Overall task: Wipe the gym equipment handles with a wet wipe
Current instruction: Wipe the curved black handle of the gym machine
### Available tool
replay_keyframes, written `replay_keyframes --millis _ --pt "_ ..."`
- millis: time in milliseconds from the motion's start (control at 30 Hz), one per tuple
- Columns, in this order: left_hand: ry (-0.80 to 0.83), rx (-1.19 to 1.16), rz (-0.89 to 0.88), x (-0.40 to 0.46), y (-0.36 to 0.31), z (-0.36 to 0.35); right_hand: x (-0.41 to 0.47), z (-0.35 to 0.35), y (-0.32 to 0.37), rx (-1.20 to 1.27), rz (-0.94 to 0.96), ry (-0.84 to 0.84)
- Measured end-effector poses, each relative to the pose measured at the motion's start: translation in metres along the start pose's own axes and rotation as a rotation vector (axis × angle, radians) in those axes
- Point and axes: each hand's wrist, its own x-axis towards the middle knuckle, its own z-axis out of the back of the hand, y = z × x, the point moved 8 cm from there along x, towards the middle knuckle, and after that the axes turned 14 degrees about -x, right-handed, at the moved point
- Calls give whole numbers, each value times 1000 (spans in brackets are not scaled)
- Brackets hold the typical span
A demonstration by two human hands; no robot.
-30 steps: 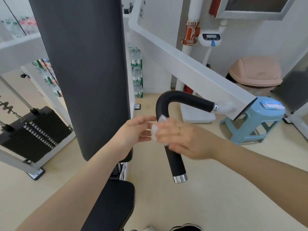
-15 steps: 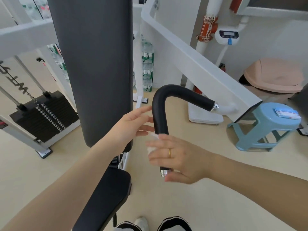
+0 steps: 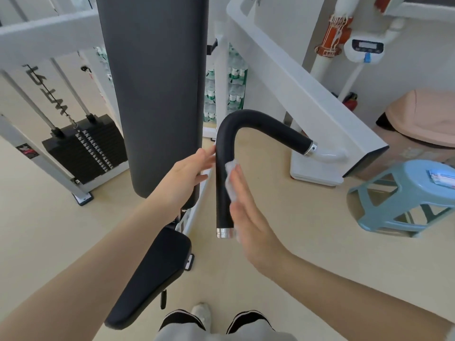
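- Here, the right hand (image 3: pixel 248 217) lies flat, fingers straight and together, pressing a crumpled white wet wipe (image 3: pixel 230 179) against the right side of the curved black foam-covered handle (image 3: pixel 222 183).
- The wipe sits between the right palm and the handle's upright part, showing above the fingertips and again near the chrome end cap (image 3: pixel 224 233) just left of the palm's heel.
- The left hand (image 3: pixel 190 172) is open too, fingers extended, their tips touching the handle's left side, opposite and a little above the right hand.
- Left of the left hand stands a tall dark grey padded backrest (image 3: pixel 157 94); below both wrists lies the black padded seat (image 3: pixel 150 279).
- Well to the right of the right hand is a light blue plastic stool (image 3: pixel 398 200) with a packet of wipes (image 3: pixel 442 178) on top.
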Motion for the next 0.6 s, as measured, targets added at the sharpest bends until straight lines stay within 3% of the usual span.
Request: replay_keyframes --millis 100,267,367,533,600 --pt "-110 49 -15 -2 -10 1 31 5 -13 429 -247 44" --pt "-107 147 -98 -2 -25 1 19 -5 -29 707 -470 171" --pt "-43 241 -129 -4 -25 1 17 -4 -28 716 -462 225" --pt "-69 269 -94 7 -24 11 48 15 -5 630 -335 57" --pt "-68 208 -52 12 -17 15 26 10 -9 473 -291 -26"
